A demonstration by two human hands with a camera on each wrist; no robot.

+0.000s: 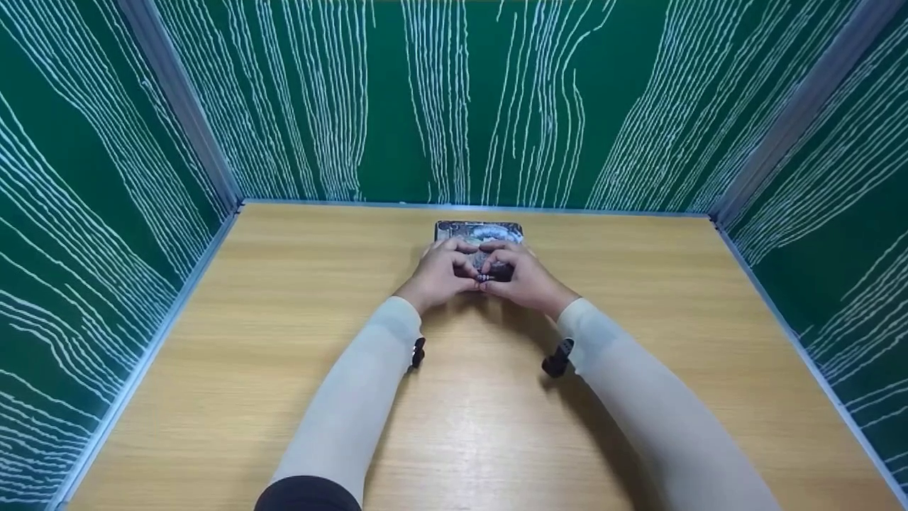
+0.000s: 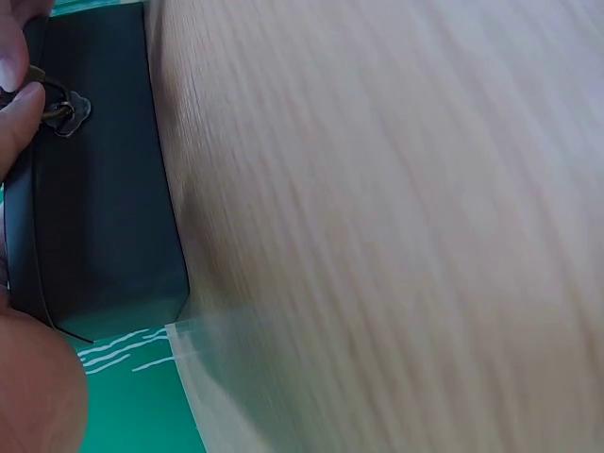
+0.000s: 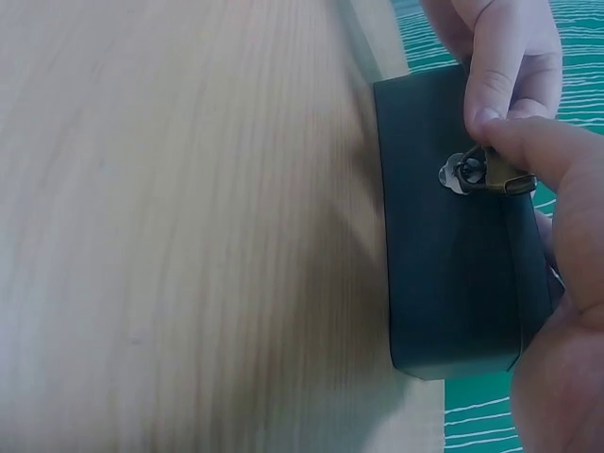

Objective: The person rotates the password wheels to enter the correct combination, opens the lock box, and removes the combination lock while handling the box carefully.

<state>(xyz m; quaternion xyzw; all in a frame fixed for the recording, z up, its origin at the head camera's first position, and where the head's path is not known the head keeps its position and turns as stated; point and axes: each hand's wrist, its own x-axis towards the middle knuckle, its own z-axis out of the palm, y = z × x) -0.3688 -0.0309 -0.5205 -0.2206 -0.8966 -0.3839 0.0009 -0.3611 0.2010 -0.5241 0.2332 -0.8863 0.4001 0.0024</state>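
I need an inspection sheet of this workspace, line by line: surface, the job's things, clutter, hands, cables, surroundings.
Surface: light wood-grain tabletop.
Job's things: dark box with a patterned top, near the tabletop's far edge; bronze-coloured padlock at its metal clasp; whether it is locked, I can't tell.
Clutter: nothing seen.
Hands: left hand and right hand meet at the padlock, fingers curled.
Cables: nothing seen.
Surroundings: green walls with white wavy lines; grey corner posts.
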